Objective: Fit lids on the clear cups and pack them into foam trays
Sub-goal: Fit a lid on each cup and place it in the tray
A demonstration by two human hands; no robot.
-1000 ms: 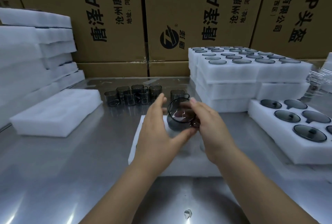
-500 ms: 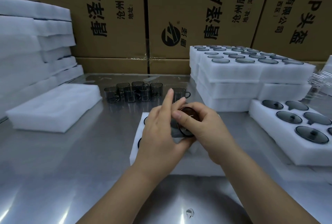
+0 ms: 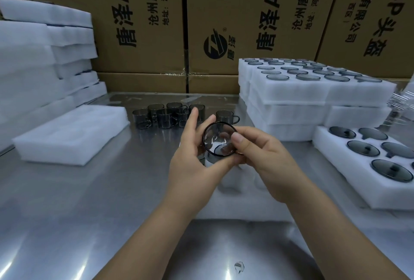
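Cup (image 3: 218, 143) near foam stack (image 3: 313, 93) (loose cups (image 3: 165, 116) behind)

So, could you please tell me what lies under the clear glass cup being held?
A white foam tray on the shiny metal table lies beneath the clear glass cup. The left hand and right hand cover most of it, hiding its pockets.
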